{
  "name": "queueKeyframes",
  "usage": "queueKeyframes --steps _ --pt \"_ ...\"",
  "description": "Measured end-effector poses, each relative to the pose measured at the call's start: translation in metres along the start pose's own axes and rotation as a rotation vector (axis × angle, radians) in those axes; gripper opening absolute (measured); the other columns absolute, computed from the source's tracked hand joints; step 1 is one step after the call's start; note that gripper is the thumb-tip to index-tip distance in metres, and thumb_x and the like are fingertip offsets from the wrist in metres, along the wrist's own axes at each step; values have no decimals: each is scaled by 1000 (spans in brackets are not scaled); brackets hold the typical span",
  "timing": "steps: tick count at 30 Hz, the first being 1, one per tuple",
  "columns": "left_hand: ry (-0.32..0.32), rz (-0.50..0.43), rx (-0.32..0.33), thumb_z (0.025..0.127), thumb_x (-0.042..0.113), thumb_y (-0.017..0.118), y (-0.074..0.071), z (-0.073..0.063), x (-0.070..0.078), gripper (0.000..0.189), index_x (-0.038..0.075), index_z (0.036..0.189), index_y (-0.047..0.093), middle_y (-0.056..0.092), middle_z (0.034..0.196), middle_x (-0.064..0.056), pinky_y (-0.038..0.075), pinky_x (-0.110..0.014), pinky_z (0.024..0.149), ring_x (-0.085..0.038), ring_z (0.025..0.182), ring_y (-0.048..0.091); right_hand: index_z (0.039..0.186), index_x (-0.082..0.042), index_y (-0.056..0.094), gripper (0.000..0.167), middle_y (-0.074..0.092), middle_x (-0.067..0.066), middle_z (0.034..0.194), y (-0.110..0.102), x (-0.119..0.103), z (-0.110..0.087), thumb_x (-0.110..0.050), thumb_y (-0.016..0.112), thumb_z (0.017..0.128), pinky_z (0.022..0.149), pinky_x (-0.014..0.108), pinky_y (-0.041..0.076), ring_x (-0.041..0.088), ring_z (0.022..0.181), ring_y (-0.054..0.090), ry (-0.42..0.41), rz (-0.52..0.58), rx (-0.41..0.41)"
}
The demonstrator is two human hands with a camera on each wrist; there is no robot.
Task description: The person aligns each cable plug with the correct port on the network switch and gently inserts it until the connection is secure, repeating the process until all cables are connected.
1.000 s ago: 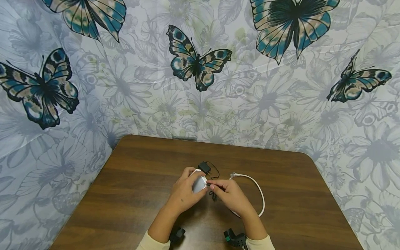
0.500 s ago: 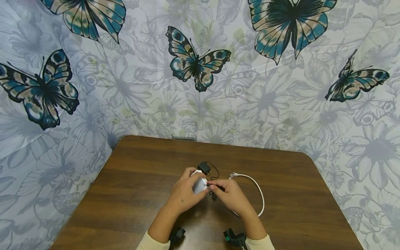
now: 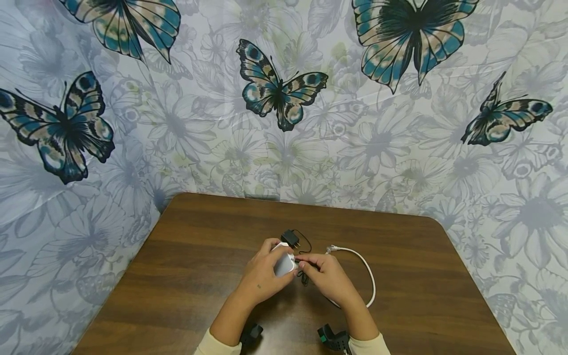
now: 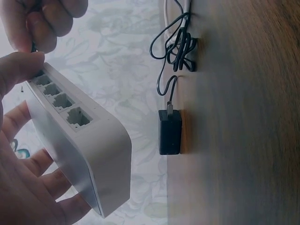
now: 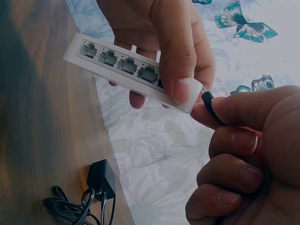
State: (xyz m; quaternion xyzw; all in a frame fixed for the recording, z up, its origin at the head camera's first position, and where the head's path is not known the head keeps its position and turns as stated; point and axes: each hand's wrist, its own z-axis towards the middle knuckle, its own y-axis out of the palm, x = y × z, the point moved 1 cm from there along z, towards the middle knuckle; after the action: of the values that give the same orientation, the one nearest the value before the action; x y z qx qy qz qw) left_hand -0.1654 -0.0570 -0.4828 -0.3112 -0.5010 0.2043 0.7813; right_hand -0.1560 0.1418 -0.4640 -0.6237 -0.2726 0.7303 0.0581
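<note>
Left hand [image 3: 264,276] grasps a white, round-cornered plastic box [image 4: 89,140] between thumb and fingers; right hand [image 3: 333,281] pinches a black cylindrical plug [image 5: 211,104] at the box's end.

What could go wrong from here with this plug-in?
1. Misaligned push: the right hand pinches the black plug at the end of the white box; how far it's seated is unclear, so a crooked push might strain the socket.
2. Slip: only the left hand seems to support the box, so a hard push could twist it.
3. Snag: the white cable runs behind the right forearm and might catch.
</note>
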Motion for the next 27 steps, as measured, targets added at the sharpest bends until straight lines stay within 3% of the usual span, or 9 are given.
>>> queueKeyframes --steps 12,20,27 --pt "13 -7 -13 80 44 80 1 0 3 43 33 119 67 51 131 2 53 -34 69 -20 100 62 119 -10 73 24 74 4 110 -3 3 -1 -18 61 100 74 24 53 24 94 68 -9 -14 12" --pt "39 -7 -27 79 43 81 2 1 3 45 30 120 67 51 132 4 52 -34 70 -20 101 61 121 -5 71 25 73 8 111 -1 7 1 -14 61 100 69 23 51 17 85 64 1 -9 31" --pt "57 -14 -36 79 41 82 3 0 3 45 34 121 66 50 133 4 52 -35 70 -21 101 61 119 -7 72 24 74 5 108 -1 6 2 -17 62 99 67 23 51 9 80 63 -1 -47 54"
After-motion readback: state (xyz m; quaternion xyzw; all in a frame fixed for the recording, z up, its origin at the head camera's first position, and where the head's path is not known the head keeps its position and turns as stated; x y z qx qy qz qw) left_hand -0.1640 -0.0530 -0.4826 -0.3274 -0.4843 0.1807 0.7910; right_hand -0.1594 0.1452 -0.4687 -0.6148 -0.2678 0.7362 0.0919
